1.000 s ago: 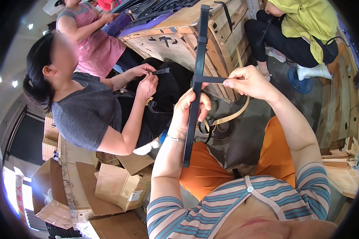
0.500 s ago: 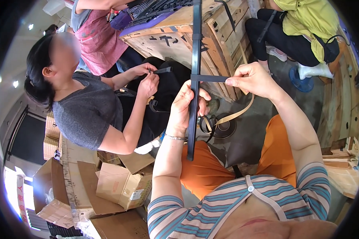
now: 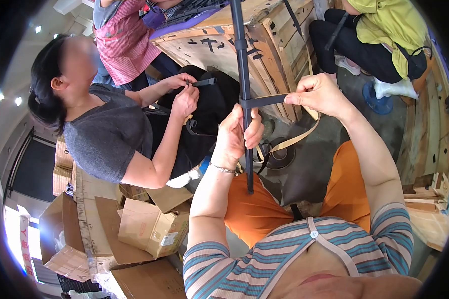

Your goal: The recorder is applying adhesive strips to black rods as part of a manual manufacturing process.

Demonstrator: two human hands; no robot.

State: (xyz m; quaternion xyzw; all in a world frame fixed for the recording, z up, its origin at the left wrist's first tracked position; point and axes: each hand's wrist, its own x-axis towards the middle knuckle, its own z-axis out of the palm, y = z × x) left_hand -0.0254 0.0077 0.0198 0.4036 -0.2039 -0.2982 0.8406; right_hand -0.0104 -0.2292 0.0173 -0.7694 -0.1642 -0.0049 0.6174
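Observation:
My left hand (image 3: pixel 234 134) is wrapped round a long, slim black bar (image 3: pixel 241 55), which stands nearly upright before me and leaves the top of the picture. Just above that hand, a flat black tape strip (image 3: pixel 269 101) goes round the bar and stretches out to the right. My right hand (image 3: pixel 317 94) pinches the strip's other end between thumb and fingers. Below the right hand hangs a tan strip (image 3: pixel 302 138), curving down and left toward a dark round roll (image 3: pixel 283 157) on the floor; whether it joins the black tape is hard to tell.
On the left a seated co-worker (image 3: pixel 110 134) handles a short black piece (image 3: pixel 205 82). A wooden crate (image 3: pixel 194 52) with dark parts on top stands ahead. Opened cardboard boxes (image 3: pixel 149 226) lie lower left. A person in yellow (image 3: pixel 391 40) sits far right near a blue stool (image 3: pixel 376 99).
The bar has turned: its top leans further left and its lower end has moved right. My left fingers have closed more around it. The tape strip is still stretched between bar and right hand.

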